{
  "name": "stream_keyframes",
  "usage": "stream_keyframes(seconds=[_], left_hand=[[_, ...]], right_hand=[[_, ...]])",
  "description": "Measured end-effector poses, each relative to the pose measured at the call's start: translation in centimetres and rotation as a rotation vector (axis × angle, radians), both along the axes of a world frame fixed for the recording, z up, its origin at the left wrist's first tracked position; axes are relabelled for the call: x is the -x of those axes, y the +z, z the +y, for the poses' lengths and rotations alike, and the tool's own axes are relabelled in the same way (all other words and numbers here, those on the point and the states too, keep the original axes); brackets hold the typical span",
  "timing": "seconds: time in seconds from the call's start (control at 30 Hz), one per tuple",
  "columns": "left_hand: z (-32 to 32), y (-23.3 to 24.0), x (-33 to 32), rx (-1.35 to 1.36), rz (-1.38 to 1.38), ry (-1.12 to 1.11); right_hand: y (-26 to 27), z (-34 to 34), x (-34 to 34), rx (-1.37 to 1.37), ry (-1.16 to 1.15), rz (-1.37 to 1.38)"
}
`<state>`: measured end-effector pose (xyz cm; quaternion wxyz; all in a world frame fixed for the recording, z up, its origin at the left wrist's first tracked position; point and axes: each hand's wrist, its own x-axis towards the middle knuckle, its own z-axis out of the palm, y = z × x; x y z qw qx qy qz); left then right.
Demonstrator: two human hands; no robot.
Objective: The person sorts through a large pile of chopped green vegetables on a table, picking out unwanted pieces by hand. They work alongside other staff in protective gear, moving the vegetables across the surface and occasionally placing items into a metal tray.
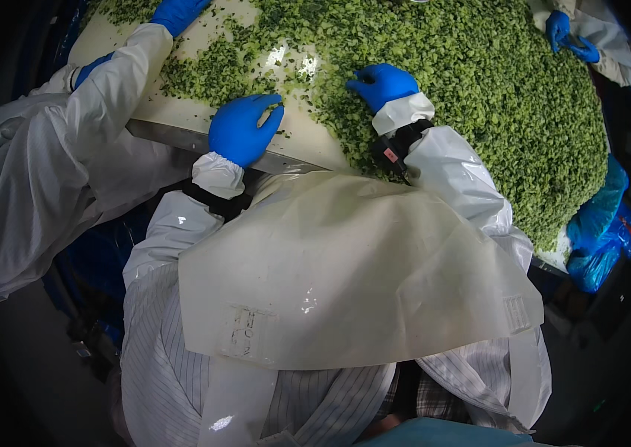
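My left hand (245,129), in a blue glove, is over the near edge of a pale work table (315,137). Its thumb and forefinger curve apart, with a small gap between their tips and nothing clearly held. My right hand (385,86), also blue-gloved, is at the border of a broad layer of chopped green vegetable pieces (494,112). The fingers of that hand curl to the left, and their undersides are hidden, so I cannot tell whether pieces are in them. Between the two hands, scattered bits and bare wet tabletop show. A thinner patch of green pieces (209,72) lies beyond my left hand.
At the left, a person in a white coat reaches a blue-gloved hand (178,15) over the table. Another person's gloved hands (569,42) are at the far right edge. Blue plastic bags (600,234) hang by the right corner. A metal rim (167,135) runs along the near edge.
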<state>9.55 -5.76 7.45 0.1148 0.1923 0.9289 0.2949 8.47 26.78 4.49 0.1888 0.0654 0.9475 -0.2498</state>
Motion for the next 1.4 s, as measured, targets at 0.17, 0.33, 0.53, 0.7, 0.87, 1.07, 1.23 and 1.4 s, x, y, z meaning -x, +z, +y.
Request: stream_keyframes(seconds=[0.17, 0.33, 0.53, 0.7, 0.87, 1.07, 1.23, 1.4], left_hand=[[-0.1, 0.0, -0.1, -0.008, -0.035, 0.007], [-0.1, -0.6, 0.0, -0.048, 0.008, 0.007], [-0.3, -0.5, 0.0, -0.034, 0.009, 0.005], [-0.2, -0.7, -0.1, -0.122, 0.0, 0.045], [-0.3, -0.6, 0.1, -0.096, 0.033, 0.009], [-0.6, -0.8, -0.3, -0.096, -0.003, 0.024], [-0.7, -1.4, -0.4, -0.063, 0.066, 0.016], [-0.3, -0.8, -0.1, -0.083, 0.02, 0.025]], right_hand=[[-0.5, -0.2, -0.3, 0.045, -0.004, 0.084], [2.2, 0.4, 1.1, 0.235, -0.119, 0.416], [7.4, 4.7, 9.3, 0.3, -0.287, 0.736], [4.5, 1.7, 5.1, 0.493, -0.104, 0.427], [-0.4, -2.0, -5.2, 0.042, 0.72, 0.287], [-1.6, 10.4, -8.4, -0.46, 0.075, 0.368], [0.4, 13.5, -12.9, -0.426, -0.137, 0.392], [2.0, 5.4, -16.9, 0.262, 0.004, -0.009]])
